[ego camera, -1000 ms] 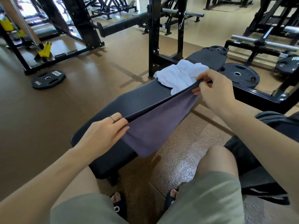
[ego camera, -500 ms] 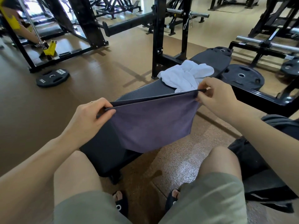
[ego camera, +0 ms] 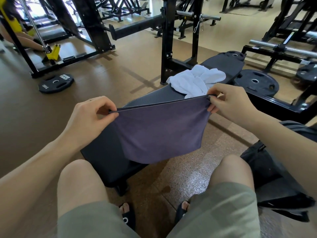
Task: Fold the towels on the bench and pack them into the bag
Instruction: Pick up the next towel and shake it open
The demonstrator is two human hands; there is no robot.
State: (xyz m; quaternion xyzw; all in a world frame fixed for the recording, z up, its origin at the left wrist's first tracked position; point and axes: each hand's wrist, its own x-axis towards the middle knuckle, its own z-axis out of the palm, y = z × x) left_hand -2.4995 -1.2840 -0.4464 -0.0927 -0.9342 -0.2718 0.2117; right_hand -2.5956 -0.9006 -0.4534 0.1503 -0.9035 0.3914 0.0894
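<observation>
Your left hand (ego camera: 89, 115) pinches one top corner of the purple towel (ego camera: 159, 129) and your right hand (ego camera: 229, 102) pinches the other, fingers curled on the hem, so the top edge runs taut between them, a little higher on the right. The towel hangs doubled in front of the tabletop (ego camera: 151, 100), its lower edge sagging over the near end and above your knees. The white towel (ego camera: 195, 81) lies crumpled farther along the tabletop, just behind your right hand. The bag (ego camera: 267, 167) sits on the floor beside your right leg, dark and slumped. Open floor lies to the left; a plate (ego camera: 56, 83) rests there, well apart. Rack uprights (ego camera: 166, 40) stand close behind the tabletop.
</observation>
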